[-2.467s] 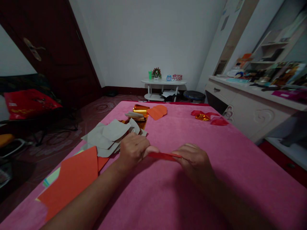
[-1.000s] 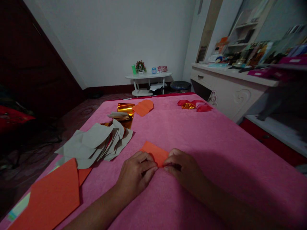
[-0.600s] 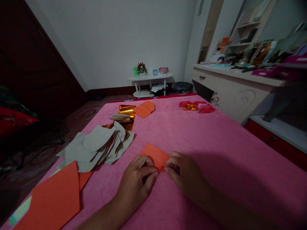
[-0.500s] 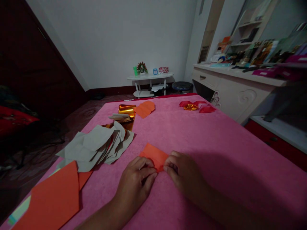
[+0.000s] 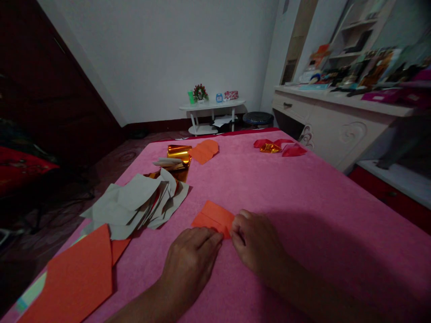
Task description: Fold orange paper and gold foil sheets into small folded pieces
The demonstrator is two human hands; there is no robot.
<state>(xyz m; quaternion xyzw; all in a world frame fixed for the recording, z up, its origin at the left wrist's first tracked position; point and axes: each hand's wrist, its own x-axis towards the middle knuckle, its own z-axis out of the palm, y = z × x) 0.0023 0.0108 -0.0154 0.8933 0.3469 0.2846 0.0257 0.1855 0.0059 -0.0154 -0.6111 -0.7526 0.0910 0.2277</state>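
Observation:
A small orange sheet of paper (image 5: 213, 214) lies on the pink cloth in front of me, with a crease or fold line running across it. My left hand (image 5: 193, 251) rests palm down on its near left edge, fingers together and pressed on the paper; the fingertips are partly hidden. At the right corner, my right hand (image 5: 252, 237) pinches the paper between thumb and curled fingers. To the left sits a loose pile of grey-backed paper pieces (image 5: 134, 202). Nearer to me are larger orange sheets (image 5: 81, 273).
Behind the pile are a shiny gold foil roll (image 5: 178, 153) and a rounded orange paper piece (image 5: 204, 151). Red and gold pieces (image 5: 271, 147) lie at the far right of the pink-covered table (image 5: 323, 202). A white dresser (image 5: 323, 116) stands on the right, a small white table (image 5: 212, 106) by the wall.
My left hand has turned from a thumb-and-finger pinch to lying flatter over the paper's near edge. More of the orange sheet and its crease now shows. The right hand keeps its pinch.

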